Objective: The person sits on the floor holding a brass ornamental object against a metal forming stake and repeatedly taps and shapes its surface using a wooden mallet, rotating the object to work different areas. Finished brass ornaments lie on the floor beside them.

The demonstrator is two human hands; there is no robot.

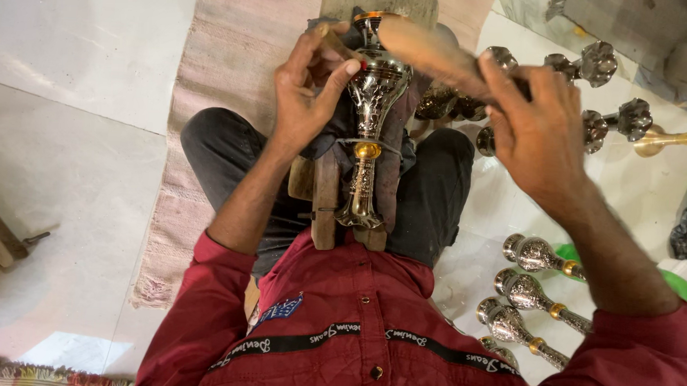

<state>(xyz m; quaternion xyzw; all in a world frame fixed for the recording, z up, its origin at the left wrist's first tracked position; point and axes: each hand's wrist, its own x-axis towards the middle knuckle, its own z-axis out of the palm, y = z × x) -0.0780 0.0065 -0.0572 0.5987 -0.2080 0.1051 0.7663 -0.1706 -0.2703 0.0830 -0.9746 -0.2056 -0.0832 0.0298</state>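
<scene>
The left hand (pixel 306 89) pinches a thin tool (pixel 334 42) between thumb and fingers, its tip set against the bowl of a silver goblet (pixel 371 116). The right hand (pixel 538 137) is clenched around a wooden mallet (pixel 433 55), whose head hangs just above the goblet's rim. The goblet lies lengthwise on a wooden block (pixel 326 204) over the person's lap, foot toward the red shirt (pixel 352 327). More goblets (pixel 526 293) lie on the floor to the right.

left: bare white floor (pixel 77 38) | right: metal vases (pixel 530 293) crowd floor
</scene>
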